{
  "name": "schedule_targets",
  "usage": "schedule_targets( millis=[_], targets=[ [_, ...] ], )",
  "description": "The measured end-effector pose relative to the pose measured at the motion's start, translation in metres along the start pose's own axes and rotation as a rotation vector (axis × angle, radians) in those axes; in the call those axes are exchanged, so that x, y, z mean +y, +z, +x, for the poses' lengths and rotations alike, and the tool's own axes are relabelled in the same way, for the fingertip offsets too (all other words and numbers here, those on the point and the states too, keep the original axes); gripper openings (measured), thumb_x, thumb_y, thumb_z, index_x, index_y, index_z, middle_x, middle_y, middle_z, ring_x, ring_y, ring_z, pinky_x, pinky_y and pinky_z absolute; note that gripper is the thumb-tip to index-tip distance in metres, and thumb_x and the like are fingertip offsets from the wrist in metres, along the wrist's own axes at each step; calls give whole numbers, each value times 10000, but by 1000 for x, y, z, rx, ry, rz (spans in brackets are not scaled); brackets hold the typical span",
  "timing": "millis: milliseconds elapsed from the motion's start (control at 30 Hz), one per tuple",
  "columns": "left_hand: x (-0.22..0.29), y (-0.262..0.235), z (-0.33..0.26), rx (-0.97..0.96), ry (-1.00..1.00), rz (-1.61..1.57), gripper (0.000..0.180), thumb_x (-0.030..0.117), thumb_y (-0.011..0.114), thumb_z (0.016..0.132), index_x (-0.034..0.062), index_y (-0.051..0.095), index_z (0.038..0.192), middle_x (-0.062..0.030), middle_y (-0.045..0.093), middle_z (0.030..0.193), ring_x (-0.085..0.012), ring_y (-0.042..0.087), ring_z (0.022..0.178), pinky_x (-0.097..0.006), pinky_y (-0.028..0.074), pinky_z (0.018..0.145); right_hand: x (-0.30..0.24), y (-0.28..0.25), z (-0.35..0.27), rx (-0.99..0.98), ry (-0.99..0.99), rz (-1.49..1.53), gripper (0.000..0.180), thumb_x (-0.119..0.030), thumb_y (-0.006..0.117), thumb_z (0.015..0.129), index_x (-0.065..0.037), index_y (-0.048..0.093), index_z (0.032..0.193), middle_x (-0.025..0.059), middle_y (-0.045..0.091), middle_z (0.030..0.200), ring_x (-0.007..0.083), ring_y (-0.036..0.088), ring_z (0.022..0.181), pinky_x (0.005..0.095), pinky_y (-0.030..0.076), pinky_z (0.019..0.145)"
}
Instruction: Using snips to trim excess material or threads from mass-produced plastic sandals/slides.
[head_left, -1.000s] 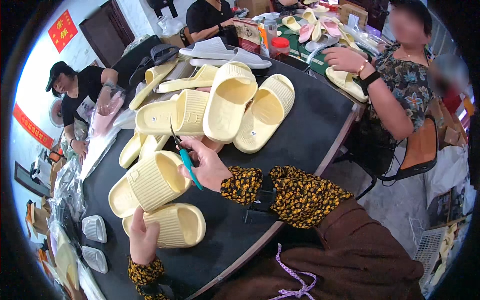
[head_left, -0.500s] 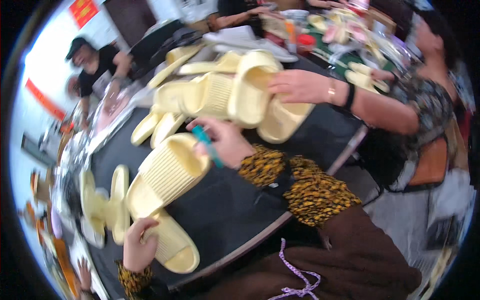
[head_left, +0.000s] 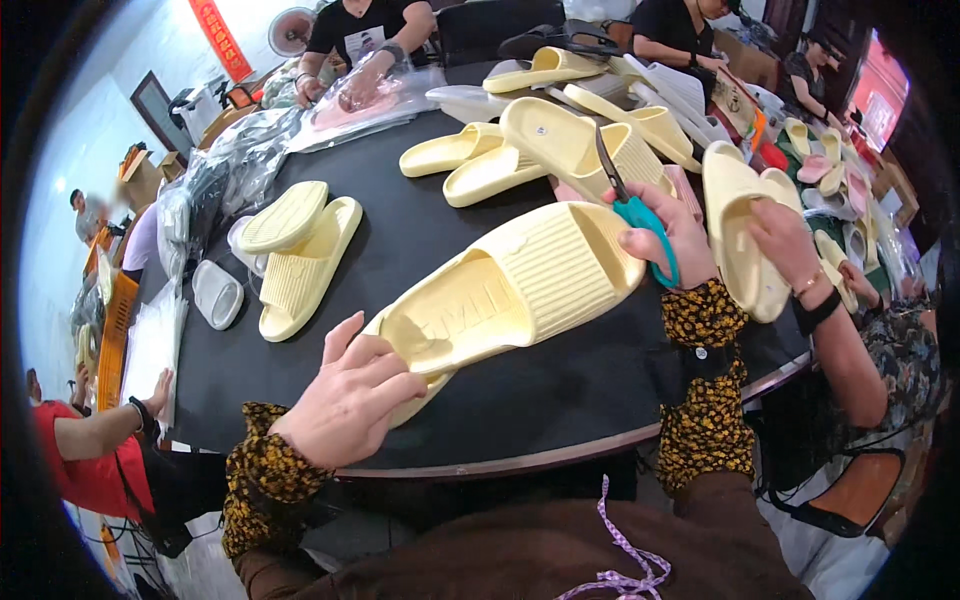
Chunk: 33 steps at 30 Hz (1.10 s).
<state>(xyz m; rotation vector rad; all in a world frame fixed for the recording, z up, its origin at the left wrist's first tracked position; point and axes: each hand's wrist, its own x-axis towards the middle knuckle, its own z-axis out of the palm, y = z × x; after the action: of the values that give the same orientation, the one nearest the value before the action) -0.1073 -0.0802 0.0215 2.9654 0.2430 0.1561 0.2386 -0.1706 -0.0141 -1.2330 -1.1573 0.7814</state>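
Observation:
A pale yellow slide slipper (head_left: 565,270) with a ribbed strap is tilted in front of me over the black table. My left hand (head_left: 350,392) grips its heel end, thumb and fingers at the edge. Another yellow slipper (head_left: 415,400) lies mostly hidden under it. My right hand (head_left: 672,240) holds scissors with a teal handle (head_left: 648,228), dark blades pointing up and left, beside the slipper's toe; whether its fingers also touch the slipper I cannot tell. Close to my right, a co-worker's hand (head_left: 785,240) holds a yellow slipper (head_left: 735,225).
A yellow pair (head_left: 310,265) and a grey-white slipper (head_left: 217,295) rest on the table's left side. Yellow slippers are piled at the back (head_left: 560,130). Clear plastic bags (head_left: 375,100) line the far left edge. Several co-workers surround the table (head_left: 500,420).
My view has turned to the right. My left hand has gone from beside the lower slipper to the upper slipper's heel. The scissors stay in my right hand, blades now clearly visible.

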Motion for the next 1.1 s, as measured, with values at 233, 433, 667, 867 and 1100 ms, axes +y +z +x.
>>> schedule_targets(
  millis=[233,433,667,867,1100],
  targets=[
    [-19,31,-28,33,-324,-77,838,227,770,641,103,324,1339,-254,190,1420,-431,262,1281,-480,239,1035,10,-7,3,-56,203,-67,496,-184,635,707,-7,504,1151,36,578,994,101,554,884,228,434,826],
    [-32,53,-51,-77,-533,-250,1032,298,811,583,74,212,1394,-252,272,1379,-415,299,1265,-474,265,1022,32,-2,11,-115,74,17,477,-167,648,715,-10,502,1141,29,570,997,95,549,897,227,439,813],
    [-32,54,-52,-32,-435,-341,969,224,779,591,24,237,1369,-227,328,1340,-376,323,1252,-434,262,1039,41,17,11,-230,188,46,501,-135,662,707,-5,489,1159,51,571,1032,104,558,931,252,451,848],
    [-35,53,-49,-3,-387,-373,940,203,790,566,18,294,1343,-205,341,1345,-366,329,1253,-417,269,1042,43,36,10,-296,275,75,518,-167,662,716,-15,478,1175,36,578,970,92,566,831,211,472,676],
    [-58,73,-58,114,-416,-648,955,245,843,581,-37,319,1327,-204,421,1292,-287,414,1216,-368,342,1008,56,28,11,-158,113,210,488,-142,668,710,-11,526,1159,64,599,951,112,583,778,229,489,590]
  ],
)
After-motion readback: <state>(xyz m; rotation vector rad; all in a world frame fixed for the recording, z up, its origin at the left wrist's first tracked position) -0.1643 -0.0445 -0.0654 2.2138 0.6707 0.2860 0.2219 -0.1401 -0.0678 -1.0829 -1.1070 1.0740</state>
